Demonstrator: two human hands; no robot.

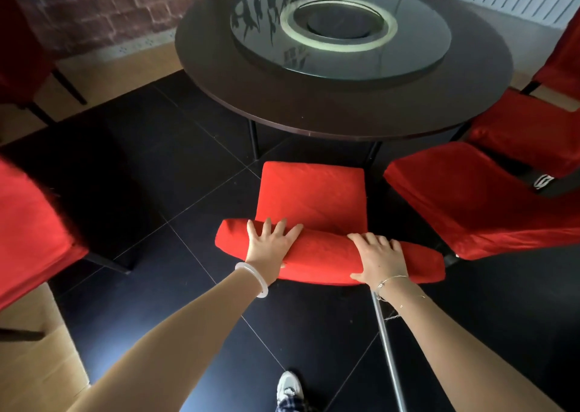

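Observation:
A chair in a red fabric cover (314, 195) stands just in front of me, its seat facing the round dark table (314, 110). My left hand (270, 245) grips the top of the red backrest (326, 251) near its left end, fingers over the far side and thumb on the near side. My right hand (378, 261) grips the same backrest top toward its right end, thumb on my side. Both arms reach straight forward.
A glass turntable (339, 28) sits on the table. More red-covered chairs stand at right (477, 201), far right (527, 132) and left (28, 239). A metal pole (387, 342) leans by the chair. Black tile floor (175, 173), cardboard (37, 364) at lower left, my shoe (288, 386).

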